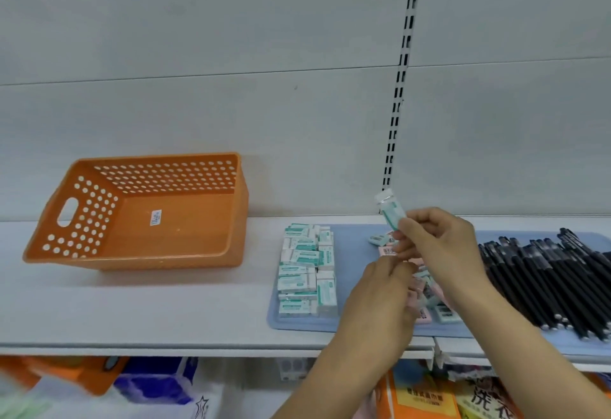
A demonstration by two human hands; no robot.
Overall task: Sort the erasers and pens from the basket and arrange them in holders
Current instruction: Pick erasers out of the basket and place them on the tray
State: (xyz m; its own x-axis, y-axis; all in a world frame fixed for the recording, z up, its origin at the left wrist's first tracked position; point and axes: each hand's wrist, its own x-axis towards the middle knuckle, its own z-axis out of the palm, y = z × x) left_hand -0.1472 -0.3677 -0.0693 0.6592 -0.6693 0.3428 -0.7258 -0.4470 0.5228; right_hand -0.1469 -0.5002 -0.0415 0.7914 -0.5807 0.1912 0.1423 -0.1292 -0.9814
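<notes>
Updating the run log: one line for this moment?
basket: empty | right hand: holds eraser raised | left hand: on loose erasers | pens: on mat

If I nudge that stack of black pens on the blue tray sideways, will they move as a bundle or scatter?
Probably scatter. The black pens lie loose and side by side on the blue tray, with nothing visibly binding them. Their slim, round-looking barrels seem apt to roll over one another. They look stiff and light, so pushing along their length would likely keep them tidier.
</notes>
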